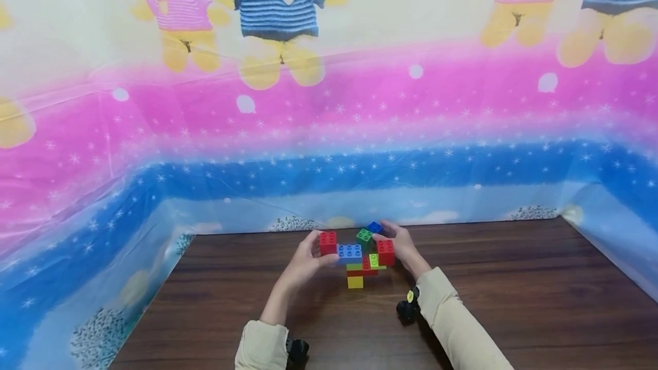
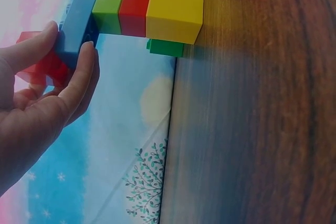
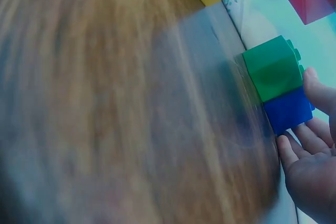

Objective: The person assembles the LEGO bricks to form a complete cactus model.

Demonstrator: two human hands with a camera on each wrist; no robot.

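In the middle of the table stands a toy brick structure, with a yellow brick [image 1: 355, 282] at its foot and red and lime bricks above. A light blue brick [image 1: 349, 253] juts left near its top, carrying a red brick [image 1: 328, 242]; another red brick [image 1: 385, 252] sits on the right. My left hand [image 2: 39, 98] grips the light blue brick's left end, its fingers reaching round beside the red brick. Behind the structure, a green brick [image 3: 275, 69] adjoins a dark blue brick [image 3: 289, 109]. My right hand [image 3: 315, 177] pinches the dark blue brick between thumb and fingers.
The bricks are on a dark wooden table [image 1: 216, 301]. A printed cloth [image 1: 329, 170] with bears and snowflakes hangs behind it and along its sides. Black wrist devices [image 1: 407, 310] are at both cuffs, close to the tabletop.
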